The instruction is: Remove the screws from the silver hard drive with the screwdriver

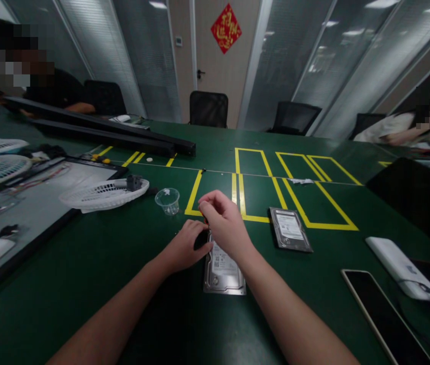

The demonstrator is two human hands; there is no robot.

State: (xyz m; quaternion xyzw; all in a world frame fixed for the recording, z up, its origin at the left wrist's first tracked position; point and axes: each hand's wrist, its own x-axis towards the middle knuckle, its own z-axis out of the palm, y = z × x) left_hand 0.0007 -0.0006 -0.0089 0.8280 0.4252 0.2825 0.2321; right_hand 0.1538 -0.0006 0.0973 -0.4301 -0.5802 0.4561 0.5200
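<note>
A silver hard drive (222, 271) lies flat on the green table in front of me. My left hand (184, 247) rests curled against its upper left edge, fingers pressed on something dark there. My right hand (224, 223) hovers over the drive's far end, its fingers pinched round a thin dark tool that points down at the drive. A second hard drive (290, 229) lies to the right, next to the yellow tape boxes (276, 192). A small clear plastic cup (168, 201) stands just left of my hands.
A white fan grille (103, 195) with a black part lies at the left beside a framed mat (28, 203). A white power bank (401, 266) and a phone (382, 314) lie at the right. Long black bars (123, 134) cross the far table. Other people sit at both far corners.
</note>
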